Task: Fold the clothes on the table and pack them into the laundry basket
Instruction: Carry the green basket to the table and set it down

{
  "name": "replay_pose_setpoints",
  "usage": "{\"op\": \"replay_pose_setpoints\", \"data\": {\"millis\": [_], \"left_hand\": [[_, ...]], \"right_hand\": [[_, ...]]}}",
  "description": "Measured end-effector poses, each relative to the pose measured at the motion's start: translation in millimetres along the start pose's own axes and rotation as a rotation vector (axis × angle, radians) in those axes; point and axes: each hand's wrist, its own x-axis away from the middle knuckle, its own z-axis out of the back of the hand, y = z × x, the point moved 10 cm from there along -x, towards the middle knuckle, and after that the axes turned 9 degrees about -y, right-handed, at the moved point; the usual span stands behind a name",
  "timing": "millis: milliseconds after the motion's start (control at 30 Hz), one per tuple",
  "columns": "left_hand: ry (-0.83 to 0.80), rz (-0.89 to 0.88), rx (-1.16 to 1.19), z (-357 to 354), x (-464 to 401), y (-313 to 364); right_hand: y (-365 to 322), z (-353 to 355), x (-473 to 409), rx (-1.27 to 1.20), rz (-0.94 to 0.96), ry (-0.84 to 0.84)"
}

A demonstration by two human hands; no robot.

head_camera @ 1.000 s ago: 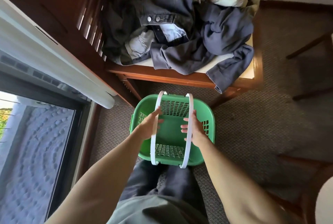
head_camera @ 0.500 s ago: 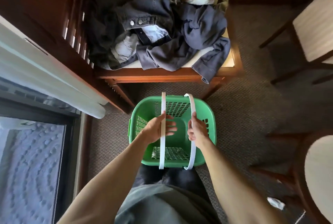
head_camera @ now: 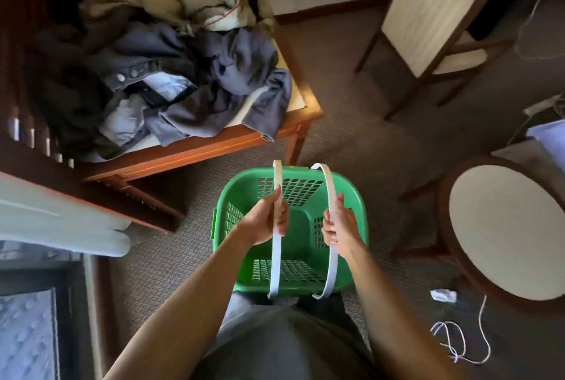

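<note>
An empty green laundry basket [head_camera: 232, 196] with two white strap handles is directly below me, above the carpet. My left hand [head_camera: 266, 220] is shut on the left white handle [head_camera: 276, 257], and my right hand [head_camera: 339, 227] is shut on the right white handle [head_camera: 331, 263]. A heap of unfolded clothes [head_camera: 171, 74], dark grey, denim and beige, covers the wooden table [head_camera: 189, 153] at the upper left. One grey sleeve [head_camera: 269, 113] hangs over the table's front edge.
A chair with a cream back [head_camera: 428, 13] stands at the upper right. A round cream seat [head_camera: 504, 233] sits close to the basket's right. White cables [head_camera: 458, 340] and a small white adapter [head_camera: 443, 294] lie on the carpet. A curtain [head_camera: 61, 223] and window are at the left.
Both hands went from resting against the white handles to closing around them. The view has swung right, so the table now lies up and left and the chairs have come into sight.
</note>
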Motion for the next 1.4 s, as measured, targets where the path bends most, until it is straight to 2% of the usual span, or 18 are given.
{"op": "replay_pose_setpoints", "data": {"millis": [233,433,700,1000,1233,1400], "left_hand": [[0.177,-0.030,-0.105,-86.5,-75.7,-6.1],[0.332,-0.064,-0.256,-158.4,-132.9,-6.1],[0.273,-0.096,-0.241,-230.7,-203.9,30.1],[0.226,-0.113,-0.307,-244.9,-299.8,117.8],[0.405,-0.069,-0.358,-222.6,-368.3,211.4],[0.461,-0.111,-0.333,-217.1,-408.9,292.3]], "right_hand": [[-37.7,109.1,-17.0,0.030,0.057,0.056],[-82.8,205.3,-30.6,0.095,0.035,0.090],[-173.5,279.6,-71.5,0.354,0.122,0.205],[-274.8,293.9,-147.0,0.261,0.209,0.126],[-358.8,272.8,-236.4,0.213,0.171,0.092],[-431.5,255.0,-303.0,0.213,0.195,0.179]]}}
